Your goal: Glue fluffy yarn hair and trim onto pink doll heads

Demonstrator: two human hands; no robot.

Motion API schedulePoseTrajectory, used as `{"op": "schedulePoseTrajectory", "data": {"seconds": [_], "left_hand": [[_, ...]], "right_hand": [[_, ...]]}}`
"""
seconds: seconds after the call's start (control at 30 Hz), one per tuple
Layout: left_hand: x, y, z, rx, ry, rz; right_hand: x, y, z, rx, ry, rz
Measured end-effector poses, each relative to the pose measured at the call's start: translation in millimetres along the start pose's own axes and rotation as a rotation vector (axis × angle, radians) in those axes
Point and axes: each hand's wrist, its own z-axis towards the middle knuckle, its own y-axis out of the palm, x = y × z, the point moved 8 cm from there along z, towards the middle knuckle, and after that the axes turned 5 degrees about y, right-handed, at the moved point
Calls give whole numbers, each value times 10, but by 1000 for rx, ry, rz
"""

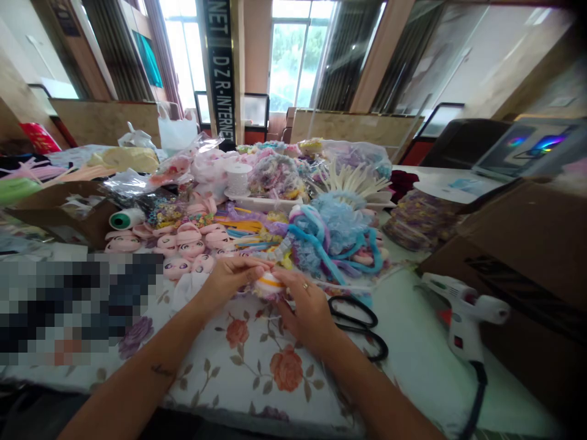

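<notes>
Left hand (235, 276) and right hand (305, 299) grasp a striped round piece (269, 284) in their fingers, over the near worktop (206, 342), scissors (360, 327) just right, pink doll heads (190, 247) farther left

Single view, worn at head height over the near edge of the surface (202, 348), facing forward and down. Hands (306, 299) close, just below frame centre; forearms (151, 360) enter from the bottom edge. Windows (298, 61) well beyond, at top.
</notes>
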Motion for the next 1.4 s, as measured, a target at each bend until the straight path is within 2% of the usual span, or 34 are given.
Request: {"op": "schedulePoseTrajectory", "data": {"seconds": [0.1,0.2,0.3,0.37,0.43,0.5,0.6,0.73,0.8,0.93,1.1,1.27,1.4], "left_hand": [[20,-132,25,129,40,11],[65,-318,30,304,85,-40],[115,-505,16,452,142,-154],[154,-611,-8,541,189,-160],[195,-646,-26,574,224,-70],[224,-573,-16,509,242,45],[201,-342,6,324,221,128],[108,-28,-5,122,132,68],[64,80,-15,61,91,44],[-60,63,-23,112,-15,57],[-127,-27,-22,172,-23,58],[-88,19,-31,127,-32,72],[-3,45,-29,93,27,153]], "right_hand": [[80,-76,-24,95,121,39],[342,-211,-67,265,408,158],[720,-311,-164,480,736,472],[950,-292,-241,580,935,701],[1090,-199,-284,581,1089,899],[1116,-71,-281,487,1171,1055],[1026,76,-258,334,1194,1156],[869,172,-238,218,1161,1140],[801,213,-223,147,1139,1114],[725,276,-194,39,1100,1087],[740,305,-203,37,1108,1119],[746,327,-234,46,1137,1138],[683,366,-215,-52,1086,1080]]}}
